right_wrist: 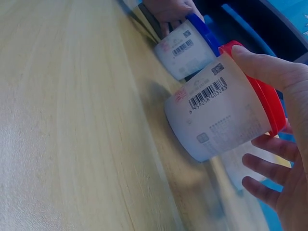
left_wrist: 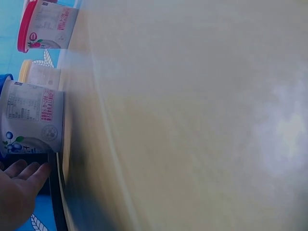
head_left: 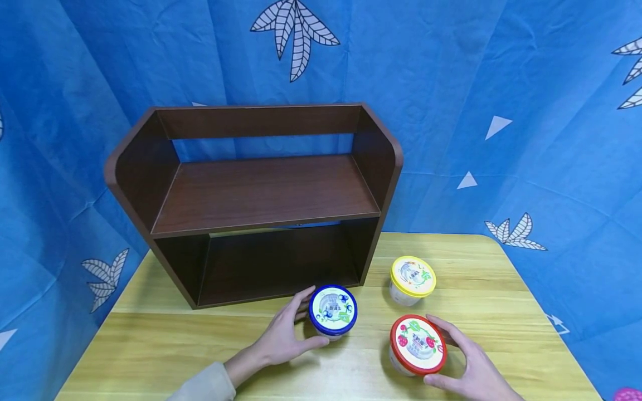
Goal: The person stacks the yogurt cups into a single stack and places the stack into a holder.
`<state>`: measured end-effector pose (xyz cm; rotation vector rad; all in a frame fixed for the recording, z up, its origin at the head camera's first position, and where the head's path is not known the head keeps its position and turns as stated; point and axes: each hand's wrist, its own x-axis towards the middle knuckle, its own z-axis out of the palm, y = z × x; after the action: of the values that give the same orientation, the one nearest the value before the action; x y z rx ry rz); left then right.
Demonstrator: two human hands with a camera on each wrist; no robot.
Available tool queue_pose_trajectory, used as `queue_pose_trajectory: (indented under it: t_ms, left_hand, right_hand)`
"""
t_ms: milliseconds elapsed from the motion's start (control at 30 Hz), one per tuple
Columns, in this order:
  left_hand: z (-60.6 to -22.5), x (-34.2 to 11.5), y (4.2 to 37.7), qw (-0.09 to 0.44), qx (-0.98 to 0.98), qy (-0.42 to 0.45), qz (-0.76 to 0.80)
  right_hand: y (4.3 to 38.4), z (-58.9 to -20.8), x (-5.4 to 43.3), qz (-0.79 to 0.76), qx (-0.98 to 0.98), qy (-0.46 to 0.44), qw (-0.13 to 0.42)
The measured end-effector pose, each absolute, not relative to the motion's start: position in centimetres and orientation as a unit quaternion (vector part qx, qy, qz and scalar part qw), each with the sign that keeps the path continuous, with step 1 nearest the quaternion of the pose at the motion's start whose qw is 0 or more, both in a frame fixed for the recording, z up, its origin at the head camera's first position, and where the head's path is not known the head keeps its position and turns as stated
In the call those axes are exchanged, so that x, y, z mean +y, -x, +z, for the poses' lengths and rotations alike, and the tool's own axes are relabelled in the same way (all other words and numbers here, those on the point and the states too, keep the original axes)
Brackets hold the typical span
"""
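On the left of the pair, a tub with a blue lid and blueberry print (head_left: 333,309) stands in front of the shelf. My left hand (head_left: 281,337) grips it, index fingertip at the back-left rim and thumb at the front. In the left wrist view its other fingers (left_wrist: 30,174) extend loosely beside the tub. To the right, my right hand (head_left: 471,365) holds a red-lidded tub with berry print (head_left: 418,344). The right wrist view shows the thumb on the red lid (right_wrist: 272,103) and the remaining fingers spread below. That tub leans slightly in the left wrist view.
A yellow-lidded tub (head_left: 413,276) stands behind the red-lidded one. The dark brown two-tier shelf (head_left: 271,192) occupies the back left of the wooden table (head_left: 175,340). Blue patterned cloth (head_left: 441,83) hangs behind and at the sides.
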<state>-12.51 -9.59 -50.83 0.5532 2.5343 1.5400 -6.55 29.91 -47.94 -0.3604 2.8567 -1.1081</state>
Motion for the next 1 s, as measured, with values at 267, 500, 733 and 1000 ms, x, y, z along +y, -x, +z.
queue_pose_trajectory:
  t_ms: [267, 500, 733, 1000]
  left_hand:
    - [-50.76, -9.34, 12.56, 0.069, 0.831, -0.169, 0.526]
    - [-50.68, -9.22, 12.64, 0.076, 0.826, -0.165, 0.534]
    - [-50.72, -9.1, 12.84, 0.076, 0.816, -0.161, 0.551]
    - [-50.85, -9.06, 12.95, 0.079, 0.808, -0.159, 0.561]
  right_hand:
    - [6.5, -48.02, 29.79, -0.368, 0.921, 0.123, 0.017]
    - [6.65, -48.04, 29.81, -0.367, 0.923, 0.111, 0.025]
    - [6.71, -47.93, 29.9, -0.37, 0.923, 0.101, 0.036]
    - [6.66, -48.03, 29.93, -0.372, 0.921, 0.113, 0.025]
